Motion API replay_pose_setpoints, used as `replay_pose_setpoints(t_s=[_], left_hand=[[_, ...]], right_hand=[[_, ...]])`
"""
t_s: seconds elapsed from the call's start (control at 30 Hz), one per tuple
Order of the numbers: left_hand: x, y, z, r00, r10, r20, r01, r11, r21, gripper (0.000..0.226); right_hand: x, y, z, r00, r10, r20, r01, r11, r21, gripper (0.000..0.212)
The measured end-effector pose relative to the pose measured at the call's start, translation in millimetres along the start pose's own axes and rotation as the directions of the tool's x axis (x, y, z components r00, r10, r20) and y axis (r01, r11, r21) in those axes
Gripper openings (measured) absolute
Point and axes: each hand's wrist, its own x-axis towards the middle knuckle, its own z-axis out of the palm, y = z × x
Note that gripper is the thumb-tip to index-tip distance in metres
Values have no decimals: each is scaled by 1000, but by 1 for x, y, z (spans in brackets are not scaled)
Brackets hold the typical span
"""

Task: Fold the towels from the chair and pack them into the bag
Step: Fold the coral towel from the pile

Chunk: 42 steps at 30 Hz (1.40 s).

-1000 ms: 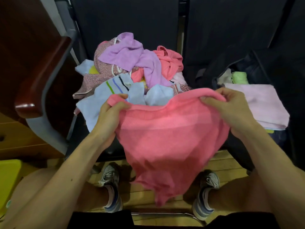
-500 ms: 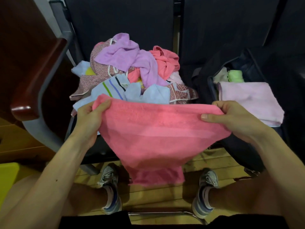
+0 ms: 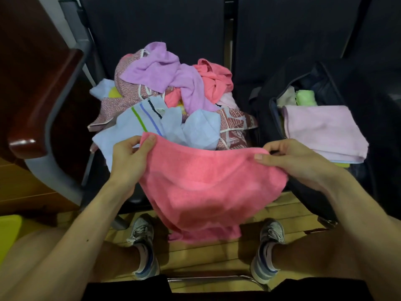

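A pink towel (image 3: 206, 187) hangs in front of me, held up by its top edge. My left hand (image 3: 130, 157) pinches the towel's top left corner. My right hand (image 3: 290, 159) grips the top edge near the right corner. Behind it, a heap of unfolded towels (image 3: 173, 98) in purple, pink, pale blue and patterned red lies on the dark chair seat (image 3: 95, 187). To the right stands an open dark bag (image 3: 271, 118) with a folded pale pink towel (image 3: 323, 131) on top and a green one (image 3: 306, 97) behind it.
A wooden armrest (image 3: 43, 105) on a grey frame stands at the left. Below are the wooden floor (image 3: 206, 257), my two legs and sneakers, and a metal bar (image 3: 217, 279). A yellow object (image 3: 8, 233) sits at the lower left.
Both hands have lowered the pink towel and spread its top edge out wider and straighter. The lower part of the towel now hangs shorter, doubled over.
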Motion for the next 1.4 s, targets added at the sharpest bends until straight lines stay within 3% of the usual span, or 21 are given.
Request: replay_pose_setpoints(t_s=[0.03,0.17,0.27,0.4,0.77,1.13,1.3,1.4], left_hand=[[-3,0,3,1000,1,7,-1,1000,-10,13],[-19,6,17,997,25,69,-21,998,-65,12],[-30,9,28,988,57,143,-45,996,-83,18],[-44,4,43,960,100,263,-89,995,-51,19],[-63,-13,61,883,163,441,-158,986,-47,16],[-65,-11,61,843,241,481,-273,962,-3,12],[-66,-10,61,823,248,510,-318,947,53,36],[-65,-11,61,835,259,485,-343,935,90,35]], right_hand=[[0,-1,3,1000,1,24,-1,1000,14,57],[4,-2,20,996,19,91,-32,990,139,21],[8,2,35,994,27,106,-48,979,199,38],[11,8,57,995,33,94,-53,976,213,16],[16,7,67,984,130,123,-165,920,356,10],[17,8,63,967,155,200,-238,825,512,22],[17,6,60,951,175,256,-299,737,606,22],[17,5,60,952,157,264,-288,750,595,21]])
